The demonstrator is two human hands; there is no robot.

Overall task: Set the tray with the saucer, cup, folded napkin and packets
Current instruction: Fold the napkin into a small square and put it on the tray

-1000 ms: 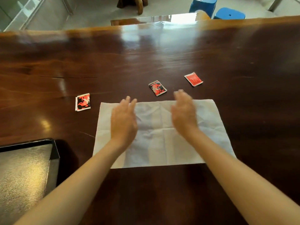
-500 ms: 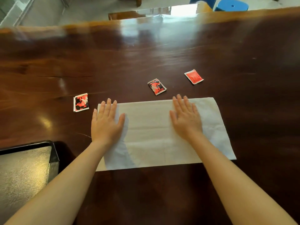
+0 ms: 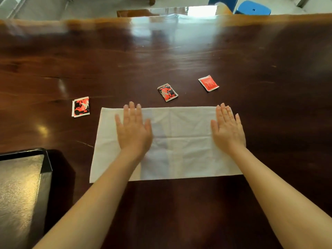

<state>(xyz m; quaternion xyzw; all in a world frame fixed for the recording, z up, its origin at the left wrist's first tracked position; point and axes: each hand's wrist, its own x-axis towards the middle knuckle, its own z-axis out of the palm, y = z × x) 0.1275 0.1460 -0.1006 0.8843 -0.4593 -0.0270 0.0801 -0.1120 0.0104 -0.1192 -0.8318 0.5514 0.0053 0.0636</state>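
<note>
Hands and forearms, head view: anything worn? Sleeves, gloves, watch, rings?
Nothing worn that shows. The left hand and right hand are bare: no gloves, no rings visible. The left forearm and right forearm are bare to the frame edge: no sleeves, watch or bands.

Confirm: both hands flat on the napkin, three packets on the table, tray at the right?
Wrong on the tray: the head view shows it at the near left. The rest holds: left hand and right hand flat on the napkin, three packets on the table.
</note>
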